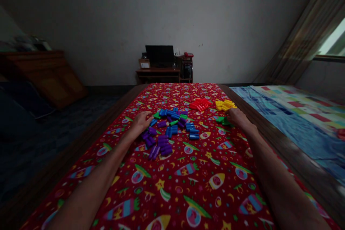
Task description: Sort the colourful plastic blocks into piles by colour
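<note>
My left hand (142, 121) reaches in from the left, fingers spread a little apart. Its fingertips are at a green plastic piece (156, 115) and a blue one (153, 122); whether they touch is too small to tell. Right of it lies a mixed heap of short blue pieces (172, 129) and purple pieces (163, 141), with a few green ones among them. My right hand (237, 116) is bent down beside a small group of green pieces (223, 120), its fingers drawn together and partly hidden. Just beyond it sits a pile of yellow pieces (225, 105).
A pile of red pieces (200, 104) lies left of the yellow ones. Everything rests on a red patterned cloth (185, 187) over a long table with dark wooden edges. A bed (304, 122) borders the right side. A desk with a monitor (160, 56) stands against the far wall.
</note>
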`<state>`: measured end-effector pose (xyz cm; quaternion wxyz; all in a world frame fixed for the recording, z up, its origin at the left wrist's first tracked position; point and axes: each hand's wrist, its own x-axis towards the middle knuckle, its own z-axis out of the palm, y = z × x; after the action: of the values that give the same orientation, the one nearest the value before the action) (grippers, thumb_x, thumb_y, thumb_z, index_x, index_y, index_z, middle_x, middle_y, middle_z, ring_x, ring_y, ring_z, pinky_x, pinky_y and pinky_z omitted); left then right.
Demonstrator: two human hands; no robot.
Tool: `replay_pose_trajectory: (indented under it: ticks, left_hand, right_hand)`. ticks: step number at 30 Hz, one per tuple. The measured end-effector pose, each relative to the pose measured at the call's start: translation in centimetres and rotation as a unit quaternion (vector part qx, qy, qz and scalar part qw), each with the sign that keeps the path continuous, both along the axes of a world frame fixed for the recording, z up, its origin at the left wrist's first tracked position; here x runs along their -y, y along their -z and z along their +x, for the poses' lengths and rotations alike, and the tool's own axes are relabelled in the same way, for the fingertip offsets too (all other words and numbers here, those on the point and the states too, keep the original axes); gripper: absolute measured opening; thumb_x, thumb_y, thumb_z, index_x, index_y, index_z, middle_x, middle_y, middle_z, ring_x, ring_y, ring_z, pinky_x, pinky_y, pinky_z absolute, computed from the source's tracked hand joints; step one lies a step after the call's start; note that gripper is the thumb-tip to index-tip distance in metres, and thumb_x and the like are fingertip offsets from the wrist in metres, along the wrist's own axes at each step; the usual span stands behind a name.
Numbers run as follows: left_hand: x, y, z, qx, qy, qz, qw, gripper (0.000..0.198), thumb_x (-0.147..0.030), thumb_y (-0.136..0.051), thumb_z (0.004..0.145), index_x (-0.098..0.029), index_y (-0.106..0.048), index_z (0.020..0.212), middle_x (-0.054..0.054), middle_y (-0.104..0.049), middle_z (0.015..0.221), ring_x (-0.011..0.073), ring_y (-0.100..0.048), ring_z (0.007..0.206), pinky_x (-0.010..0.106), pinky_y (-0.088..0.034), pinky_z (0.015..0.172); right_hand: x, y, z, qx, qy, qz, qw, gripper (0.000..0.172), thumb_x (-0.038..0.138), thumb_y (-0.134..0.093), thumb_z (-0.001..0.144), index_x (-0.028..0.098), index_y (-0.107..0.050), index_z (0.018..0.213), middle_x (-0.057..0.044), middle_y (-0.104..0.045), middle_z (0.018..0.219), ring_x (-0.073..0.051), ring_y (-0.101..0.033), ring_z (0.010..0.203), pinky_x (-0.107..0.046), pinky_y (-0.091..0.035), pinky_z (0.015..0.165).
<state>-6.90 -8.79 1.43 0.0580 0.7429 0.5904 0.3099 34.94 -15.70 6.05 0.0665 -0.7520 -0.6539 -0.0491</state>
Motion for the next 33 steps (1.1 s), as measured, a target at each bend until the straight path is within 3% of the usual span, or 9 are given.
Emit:
replay_pose_trajectory:
  ticks: [7, 11, 14, 18, 21, 23, 26, 28, 33]
  left_hand:
    - [-2.4, 0.6, 2.1, -0.064, 0.013, -0.029, 0.997, 0.038, -0.038, -0.063, 0.068, -0.017, -0.069, 0.100, 0.010, -0.073, 0.097, 0.0279, -0.066, 0.094, 0.034, -0.049, 0.083]
    - [-1.9, -0.9, 1.8, -0.096, -0.018, -0.024, 0.995, 0.027, -0.026, -0.061, 0.065, -0.017, -0.071, 0.088, 0.007, -0.071, 0.079, 0.0262, -0.066, 0.083, 0.030, -0.048, 0.073]
    - [-1.5, -2.9, 0.8, -0.094, -0.021, -0.029, 0.995, 0.025, -0.030, -0.061, 0.066, -0.015, -0.072, 0.083, 0.006, -0.069, 0.070, 0.0254, -0.066, 0.076, 0.030, -0.047, 0.068]
    - [0.1, -5.7, 1.8, 0.019, 0.087, -0.098, 0.991, 0.033, -0.047, -0.058, 0.073, -0.019, -0.073, 0.083, 0.003, -0.072, 0.075, 0.0219, -0.065, 0.072, 0.028, -0.048, 0.063]
    - [2.4, -6.6, 5.0, 0.112, 0.193, -0.160, 0.962, 0.045, -0.055, -0.056, 0.075, -0.019, -0.071, 0.099, 0.004, -0.074, 0.092, 0.0209, -0.067, 0.079, 0.028, -0.051, 0.068]
    - [3.8, -6.5, 7.6, 0.150, 0.250, -0.217, 0.932, 0.051, -0.055, -0.060, 0.073, -0.018, -0.066, 0.108, 0.005, -0.074, 0.094, 0.0210, -0.068, 0.079, 0.029, -0.053, 0.068]
    - [4.5, -5.5, 10.1, 0.179, 0.291, -0.242, 0.908, 0.054, -0.054, -0.062, 0.074, -0.016, -0.062, 0.112, 0.006, -0.073, 0.090, 0.0214, -0.069, 0.079, 0.030, -0.054, 0.067]
    - [3.8, -4.7, 10.1, 0.173, 0.270, -0.211, 0.924, 0.050, -0.053, -0.056, 0.078, -0.016, -0.062, 0.111, 0.007, -0.073, 0.091, 0.0217, -0.069, 0.079, 0.032, -0.055, 0.068]
    - [-0.1, -2.4, 5.8, 0.071, 0.089, 0.035, 0.993, 0.036, -0.038, -0.048, 0.083, -0.015, -0.066, 0.105, 0.012, -0.069, 0.110, 0.0275, -0.061, 0.111, 0.040, -0.045, 0.099]
  right_hand:
    - [0.7, -1.4, -1.7, 0.019, -0.036, 0.020, 0.999, 0.033, 0.014, -0.048, 0.084, 0.013, -0.068, 0.111, -0.016, -0.069, 0.108, -0.026, -0.063, 0.101, -0.029, -0.045, 0.077]
    - [1.3, -2.2, -3.8, 0.015, -0.093, 0.054, 0.994, 0.034, 0.012, -0.045, 0.085, 0.013, -0.069, 0.109, -0.015, -0.071, 0.097, -0.024, -0.064, 0.091, -0.028, -0.043, 0.073]
    - [1.7, -2.2, -5.7, -0.006, -0.151, 0.062, 0.987, 0.035, 0.011, -0.042, 0.084, 0.012, -0.070, 0.106, -0.013, -0.071, 0.082, -0.021, -0.063, 0.075, -0.027, -0.041, 0.066]
    - [1.8, -0.8, -8.3, -0.097, -0.275, 0.117, 0.949, 0.036, 0.015, -0.044, 0.088, 0.011, -0.063, 0.119, -0.012, -0.071, 0.083, -0.019, -0.062, 0.071, -0.028, -0.043, 0.068]
    - [1.8, 0.6, -10.1, -0.178, -0.379, 0.191, 0.888, 0.046, 0.026, -0.050, 0.091, 0.015, -0.049, 0.135, -0.016, -0.066, 0.114, -0.021, -0.063, 0.094, -0.032, -0.046, 0.081]
    - [1.8, 1.0, -11.1, -0.195, -0.415, 0.199, 0.866, 0.045, 0.028, -0.051, 0.092, 0.019, -0.049, 0.136, -0.015, -0.063, 0.122, -0.022, -0.061, 0.103, -0.033, -0.047, 0.084]
    - [1.8, 0.7, -11.6, -0.158, -0.386, 0.146, 0.897, 0.032, 0.023, -0.046, 0.094, 0.020, -0.062, 0.121, -0.011, -0.071, 0.103, -0.019, -0.065, 0.089, -0.027, -0.047, 0.075]
    - [1.5, 0.0, -10.8, -0.117, -0.326, 0.115, 0.931, 0.030, 0.022, -0.045, 0.094, 0.020, -0.067, 0.114, -0.010, -0.073, 0.094, -0.019, -0.067, 0.081, -0.025, -0.045, 0.070]
    - [0.5, -1.3, -4.9, -0.043, -0.123, 0.108, 0.986, 0.029, 0.023, -0.046, 0.092, 0.020, -0.070, 0.107, -0.011, -0.073, 0.097, -0.022, -0.067, 0.089, -0.026, -0.044, 0.072]
